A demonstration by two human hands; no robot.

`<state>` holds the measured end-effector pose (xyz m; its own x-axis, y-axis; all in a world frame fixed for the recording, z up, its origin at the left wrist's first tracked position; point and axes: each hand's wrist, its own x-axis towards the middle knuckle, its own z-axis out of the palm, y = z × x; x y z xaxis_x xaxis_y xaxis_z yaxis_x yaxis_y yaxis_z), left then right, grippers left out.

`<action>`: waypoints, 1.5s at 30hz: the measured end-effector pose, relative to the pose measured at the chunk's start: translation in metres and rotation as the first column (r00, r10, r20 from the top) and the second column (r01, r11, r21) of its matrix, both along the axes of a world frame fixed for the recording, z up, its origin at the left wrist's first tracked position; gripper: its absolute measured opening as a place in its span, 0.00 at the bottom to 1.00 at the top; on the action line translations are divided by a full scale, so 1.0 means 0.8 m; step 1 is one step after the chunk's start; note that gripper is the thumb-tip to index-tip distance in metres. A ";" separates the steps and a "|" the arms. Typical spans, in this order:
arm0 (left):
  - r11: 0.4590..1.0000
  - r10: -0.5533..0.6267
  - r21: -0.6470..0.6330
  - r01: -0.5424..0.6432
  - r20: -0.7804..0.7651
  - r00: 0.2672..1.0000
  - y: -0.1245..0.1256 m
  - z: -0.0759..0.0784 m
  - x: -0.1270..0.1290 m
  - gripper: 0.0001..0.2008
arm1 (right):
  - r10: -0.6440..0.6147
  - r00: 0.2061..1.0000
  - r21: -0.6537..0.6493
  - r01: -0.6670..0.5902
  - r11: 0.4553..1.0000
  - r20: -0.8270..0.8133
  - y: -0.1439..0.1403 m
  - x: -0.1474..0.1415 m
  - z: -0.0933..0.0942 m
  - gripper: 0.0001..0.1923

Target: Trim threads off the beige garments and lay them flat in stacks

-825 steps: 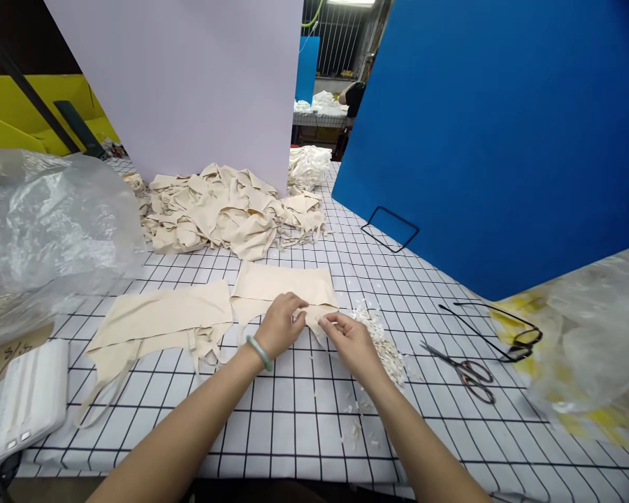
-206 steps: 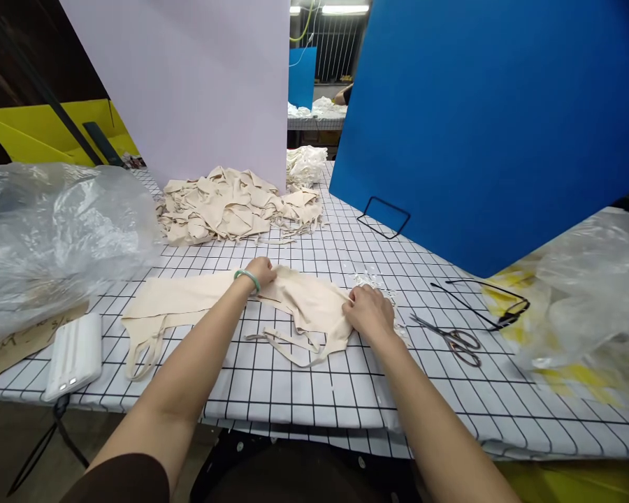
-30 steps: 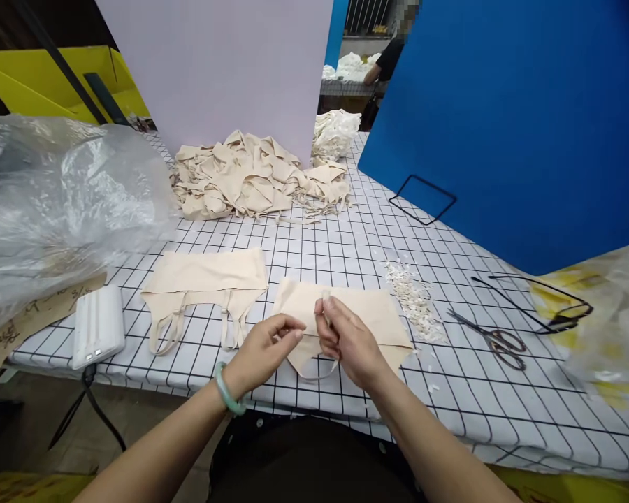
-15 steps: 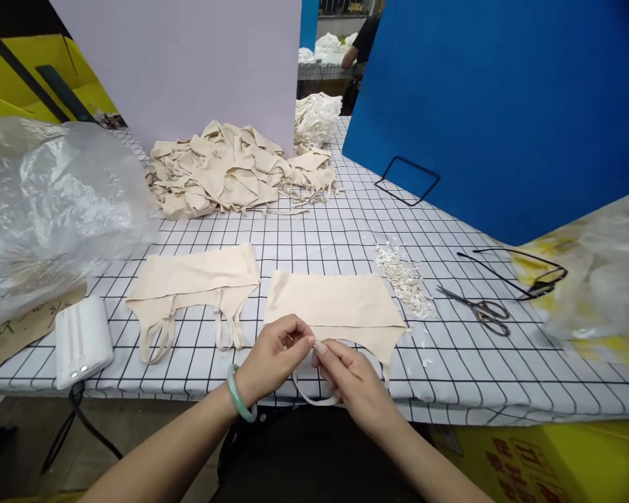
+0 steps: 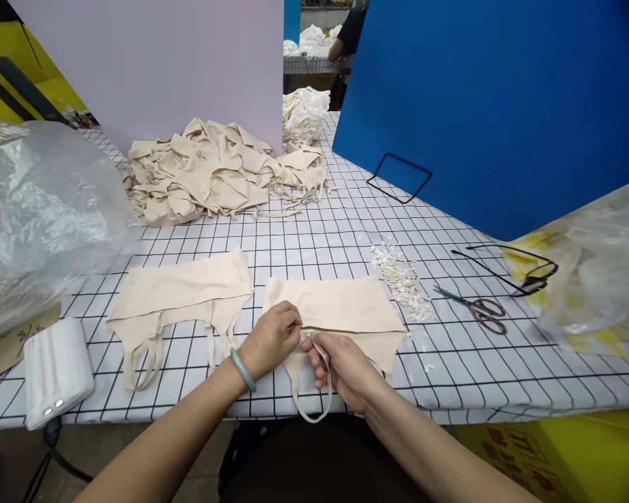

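Observation:
A beige camisole top (image 5: 335, 300) lies flat on the checked cloth before me, its strap side facing me. My right hand (image 5: 349, 367) is closed on its thin strap (image 5: 314, 419), which hangs in a loop below the fingers. Close beside it, my left hand (image 5: 275, 337), with a green bangle (image 5: 242, 370) on the wrist, has its fingers pinched at the edge of the top. What those left fingertips hold is too hidden to make out. A second beige camisole top (image 5: 181, 290) lies flat to the left, both its straps towards me.
Scissors (image 5: 472, 307) and black glasses (image 5: 508, 272) lie at right, near a heap of small white scraps (image 5: 403, 283). A pile of beige garments (image 5: 204, 175) sits at the back. A white power bank (image 5: 57, 370) and clear plastic bag (image 5: 47, 209) are at left; a blue board (image 5: 493, 105) stands right.
My hands have moved slightly up and apart from their fingertip pinch. The strap now hangs in a fuller loop from my right hand. The view has shifted a little to the right.

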<state>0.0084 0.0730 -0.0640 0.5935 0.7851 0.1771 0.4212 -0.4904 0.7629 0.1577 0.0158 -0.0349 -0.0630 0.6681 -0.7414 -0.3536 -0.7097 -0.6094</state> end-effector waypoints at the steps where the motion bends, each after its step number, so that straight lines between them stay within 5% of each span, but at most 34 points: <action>1: 0.999 0.018 -0.047 -0.017 0.012 1.000 0.000 0.002 0.000 0.07 | -0.012 1.000 0.004 0.012 1.000 0.004 0.003 -0.001 0.000 0.08; 7: 0.982 0.072 -0.178 -0.067 0.022 0.997 0.004 0.009 0.003 0.08 | -0.054 0.997 0.013 0.053 0.998 0.058 0.013 -0.005 -0.001 0.07; 37: 0.973 0.058 -0.225 -0.048 0.041 0.997 0.004 0.022 -0.001 0.08 | 0.060 0.998 0.043 -0.060 0.997 0.005 0.006 -0.007 -0.004 0.10; 41: 0.999 -0.031 -0.014 0.032 0.059 0.998 0.012 0.028 -0.009 0.11 | 0.047 0.996 0.050 -0.043 0.998 -0.081 -0.021 -0.005 0.011 0.19; 45: 0.976 -0.026 0.199 0.083 -0.276 0.961 0.020 0.009 -0.004 0.20 | -0.006 0.995 0.117 0.017 0.993 -0.101 -0.061 -0.007 0.025 0.18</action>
